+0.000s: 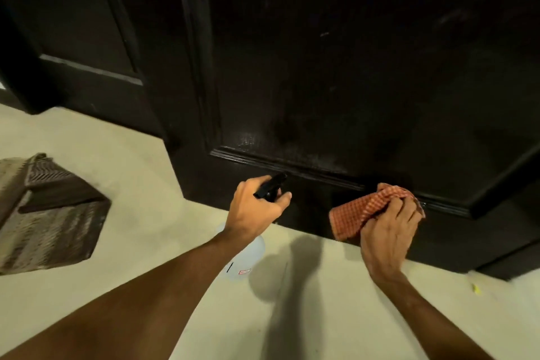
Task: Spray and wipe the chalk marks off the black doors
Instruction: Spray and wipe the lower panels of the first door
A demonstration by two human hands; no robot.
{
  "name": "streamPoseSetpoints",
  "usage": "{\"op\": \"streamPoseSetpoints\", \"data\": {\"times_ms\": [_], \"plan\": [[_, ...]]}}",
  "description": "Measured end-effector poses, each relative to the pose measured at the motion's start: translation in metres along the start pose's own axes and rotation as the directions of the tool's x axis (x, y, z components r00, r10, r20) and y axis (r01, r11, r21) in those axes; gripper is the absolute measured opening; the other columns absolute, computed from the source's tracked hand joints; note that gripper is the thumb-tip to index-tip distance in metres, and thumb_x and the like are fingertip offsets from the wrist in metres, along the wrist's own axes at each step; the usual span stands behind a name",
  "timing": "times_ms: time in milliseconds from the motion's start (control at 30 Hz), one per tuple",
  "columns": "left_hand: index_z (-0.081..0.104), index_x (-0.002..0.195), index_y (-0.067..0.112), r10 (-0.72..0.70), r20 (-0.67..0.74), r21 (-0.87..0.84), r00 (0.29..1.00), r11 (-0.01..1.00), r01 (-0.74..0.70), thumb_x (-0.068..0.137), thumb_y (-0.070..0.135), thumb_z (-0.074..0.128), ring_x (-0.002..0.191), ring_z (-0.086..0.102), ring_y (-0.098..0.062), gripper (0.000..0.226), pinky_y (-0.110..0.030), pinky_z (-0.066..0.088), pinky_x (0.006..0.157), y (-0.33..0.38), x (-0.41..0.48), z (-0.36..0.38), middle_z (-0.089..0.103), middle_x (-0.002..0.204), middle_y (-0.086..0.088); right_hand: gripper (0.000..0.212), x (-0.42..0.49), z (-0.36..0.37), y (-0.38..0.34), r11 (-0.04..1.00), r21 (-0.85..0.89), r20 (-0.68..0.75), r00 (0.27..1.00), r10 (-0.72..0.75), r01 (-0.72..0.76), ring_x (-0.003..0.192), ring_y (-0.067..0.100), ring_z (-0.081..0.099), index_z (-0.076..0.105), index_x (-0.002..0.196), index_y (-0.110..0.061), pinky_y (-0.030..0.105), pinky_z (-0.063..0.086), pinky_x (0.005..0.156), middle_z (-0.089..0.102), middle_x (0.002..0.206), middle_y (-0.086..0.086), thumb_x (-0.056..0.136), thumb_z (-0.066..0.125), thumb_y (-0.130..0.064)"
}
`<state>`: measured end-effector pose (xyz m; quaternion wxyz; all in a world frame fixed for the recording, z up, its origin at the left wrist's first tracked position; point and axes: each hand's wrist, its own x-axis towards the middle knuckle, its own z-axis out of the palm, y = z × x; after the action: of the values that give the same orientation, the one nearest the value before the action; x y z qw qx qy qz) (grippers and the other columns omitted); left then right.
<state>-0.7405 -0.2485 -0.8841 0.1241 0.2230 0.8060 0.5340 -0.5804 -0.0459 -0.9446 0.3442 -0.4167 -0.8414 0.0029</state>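
The left hand (257, 209) is wrapped around the neck of a spray bottle (270, 187), with a finger curled in front of its black trigger head. The nozzle points towards the lower part of the black door (350, 67). The bottle's translucent body hangs below the hand and is partly hidden by the forearm; a small red-and-white label shows on it.

The right hand (388, 228) clutches a bunched orange checked cloth (358, 213), fingers curled over it, and holds it against the door's bottom rail, just under the raised moulding (292, 168) that frames the panel. One corner of the cloth hangs loose to the left of the hand.

Faint whitish chalk smears (248, 140) lie on the panel just above the moulding, near its lower left corner, with a paler haze running to the right along the same edge. A few small pale flecks show higher up on the panel. The hands are apart, the bottle to the left of the cloth, both low on the door near the floor (131, 172).

A second black door (73, 23) stands further left, with a pale line along the bottom of its panel. A woven basket (43, 213) sits on the pale floor at the left edge. A tiny yellow scrap (476, 288) lies on the floor near the door's right end. The arms' shadow falls on the floor between them.
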Motion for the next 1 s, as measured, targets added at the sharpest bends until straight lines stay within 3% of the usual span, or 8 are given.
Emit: {"op": "streamPoseSetpoints", "data": {"times_ms": [100,233,400,600,700,833,900,1000], "plan": [[0.065,0.072,0.025,0.070,0.050,0.027,0.996,0.997,-0.071,0.085,0.033,0.083,0.057,0.060,-0.002,0.024,-0.024,0.049,0.062,0.006,-0.003,0.025,0.064,0.060,0.019,0.052,-0.001,0.002,-0.026,0.988,0.150,0.070,0.997,0.031,-0.042,0.117,0.048,0.045,0.051,0.120,0.001,0.058,0.039,0.105,0.047,0.130,0.028,0.071,0.066,0.003],[0.070,0.082,0.026,0.108,0.019,0.018,0.994,0.994,-0.109,0.078,0.048,0.078,0.076,0.068,-0.014,0.024,-0.034,0.059,0.076,0.011,-0.003,0.048,0.070,0.075,0.009,0.053,0.001,0.006,-0.042,0.923,0.192,0.156,0.918,-0.365,0.334,0.114,0.035,0.048,0.057,0.124,-0.011,0.047,0.052,0.094,0.049,0.134,0.015,0.073,0.070,-0.006],[0.067,0.077,0.026,0.175,0.073,-0.053,0.982,0.984,-0.172,0.085,0.029,0.083,0.071,0.065,-0.008,0.018,-0.030,0.054,0.072,0.017,-0.011,0.061,0.067,0.070,0.011,0.055,0.001,0.000,-0.014,0.898,0.348,-0.021,0.955,0.295,-0.270,0.128,0.041,0.041,0.052,0.130,-0.010,0.054,0.042,0.108,0.042,0.143,0.019,0.079,0.063,0.003],[0.075,0.096,0.018,0.219,0.082,-0.063,0.972,0.975,-0.214,0.087,0.026,0.082,0.084,0.073,-0.009,0.014,-0.035,0.062,0.084,0.018,-0.017,0.075,0.075,0.086,0.007,0.045,0.001,0.000,-0.039,0.901,0.375,0.102,0.956,-0.276,0.220,0.126,0.027,0.045,0.058,0.131,-0.021,0.038,0.054,0.087,0.047,0.139,0.004,0.088,0.069,-0.014],[0.069,0.083,0.017,0.213,0.111,-0.077,0.971,0.976,-0.206,0.090,0.020,0.080,0.071,0.067,-0.013,0.013,-0.046,0.061,0.075,0.021,-0.021,0.083,0.070,0.075,0.006,0.046,0.006,0.002,0.014,0.919,0.378,-0.073,0.986,0.150,-0.112,0.123,0.037,0.048,0.055,0.126,-0.010,0.042,0.043,0.102,0.049,0.135,0.017,0.082,0.067,-0.005],[0.068,0.081,0.015,0.254,0.152,-0.114,0.955,0.964,-0.239,0.091,0.020,0.081,0.068,0.064,-0.009,0.017,-0.044,0.059,0.076,0.034,-0.024,0.104,0.068,0.071,0.008,0.053,0.032,-0.010,0.066,0.718,0.503,-0.217,0.734,0.643,-0.481,0.123,0.047,0.046,0.038,0.134,-0.005,0.047,0.035,0.110,0.042,0.139,0.028,0.082,0.049,-0.008],[0.067,0.080,0.017,0.277,0.187,-0.114,0.942,0.959,-0.260,0.090,0.023,0.080,0.070,0.064,-0.011,0.017,-0.046,0.059,0.078,0.039,-0.023,0.118,0.066,0.070,0.011,0.054,0.024,-0.010,0.045,0.798,0.435,-0.161,0.836,0.525,-0.418,0.129,0.047,0.039,0.042,0.137,0.007,0.058,0.034,0.113,0.039,0.145,0.032,0.086,0.050,-0.009],[0.069,0.081,0.023,0.303,0.232,-0.132,0.924,0.951,-0.278,0.085,0.035,0.076,0.079,0.067,-0.021,0.015,-0.049,0.059,0.080,0.049,-0.026,0.132,0.069,0.074,0.008,0.061,-0.007,0.000,0.029,0.964,0.266,-0.015,1.000,0.008,-0.004,0.130,0.041,0.039,0.045,0.136,-0.004,0.057,0.051,0.098,0.038,0.146,0.021,0.079,0.066,0.000]]}}
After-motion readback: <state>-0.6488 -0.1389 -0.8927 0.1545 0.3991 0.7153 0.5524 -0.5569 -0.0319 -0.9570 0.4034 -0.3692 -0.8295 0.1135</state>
